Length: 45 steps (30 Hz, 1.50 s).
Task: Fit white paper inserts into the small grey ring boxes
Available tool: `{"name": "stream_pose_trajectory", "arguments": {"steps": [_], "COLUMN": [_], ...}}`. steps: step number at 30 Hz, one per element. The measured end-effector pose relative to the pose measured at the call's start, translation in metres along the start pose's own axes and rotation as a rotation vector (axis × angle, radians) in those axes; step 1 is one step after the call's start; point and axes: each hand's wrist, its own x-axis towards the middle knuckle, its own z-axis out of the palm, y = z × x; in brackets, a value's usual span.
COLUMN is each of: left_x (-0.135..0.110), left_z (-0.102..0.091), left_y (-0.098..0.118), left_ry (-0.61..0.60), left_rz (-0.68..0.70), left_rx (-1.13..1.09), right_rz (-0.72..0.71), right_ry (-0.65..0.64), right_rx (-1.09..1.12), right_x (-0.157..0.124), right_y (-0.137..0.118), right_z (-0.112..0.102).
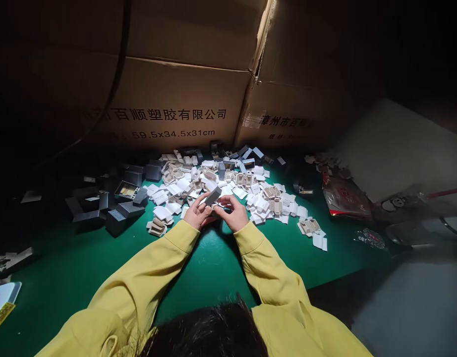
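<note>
My left hand (197, 214) is closed round a small grey box (212, 196), which sticks up tilted between thumb and fingers. My right hand (234, 212) is closed close beside it, fingertips pinched at something small that I cannot make out. Both arms wear yellow sleeves and rest over a green table (199, 267). Just beyond the hands lies a heap of small white and beige card pieces (228, 188).
Several dark grey boxes (120, 206) stand at the left of the heap. Large brown cartons (176, 99) wall off the back. A red-and-dark packet (343, 198) lies at the right, a white board (395, 148) behind it. Loose cards lie at the far left edge.
</note>
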Motion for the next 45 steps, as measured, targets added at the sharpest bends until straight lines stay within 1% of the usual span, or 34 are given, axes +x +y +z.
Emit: {"name": "stream_pose_trajectory", "arguments": {"steps": [8,13,16,20,24,28,31,33,35,37,41,45], "left_x": [-0.001,-0.001,-0.001,0.0,0.001,-0.001,-0.002,-0.002,-0.003,-0.003,-0.003,-0.003], "left_z": [-0.001,-0.001,-0.001,-0.002,-0.003,-0.001,0.0,0.0,0.001,0.001,0.001,0.001], "left_y": [0.002,0.002,0.0,-0.003,-0.004,-0.003,-0.001,0.0,0.001,0.002,0.001,0.001], "left_ry": [-0.015,-0.008,-0.006,-0.001,0.008,0.024,0.038,0.035,0.033,0.037,0.032,0.021], "left_rz": [-0.009,0.0,0.004,0.031,0.041,0.008,-0.023,-0.038,-0.044,-0.048,-0.052,-0.056], "left_rx": [0.011,0.016,0.023,0.08,0.102,0.062,0.024,0.017,0.01,-0.002,-0.026,-0.03], "right_rz": [0.017,-0.003,-0.065,-0.178,-0.262,-0.322,-0.388,-0.43,-0.457,-0.464,-0.421,-0.395], "right_ry": [0.01,-0.021,-0.051,-0.122,-0.185,-0.218,-0.218,-0.237,-0.259,-0.269,-0.274,-0.286], "right_rx": [0.113,0.078,-0.024,-0.241,-0.346,-0.504,-0.642,-0.692,-0.678,-0.618,-0.523,-0.463], "right_x": [0.001,0.001,0.001,0.005,0.008,0.008,0.006,0.005,0.005,0.006,0.01,0.012], "right_y": [0.002,0.004,0.003,0.002,0.005,0.005,0.0,-0.003,-0.003,-0.001,0.006,0.008], "right_z": [0.001,0.0,-0.004,-0.009,-0.01,-0.01,-0.009,-0.009,-0.009,-0.008,-0.006,-0.002]}}
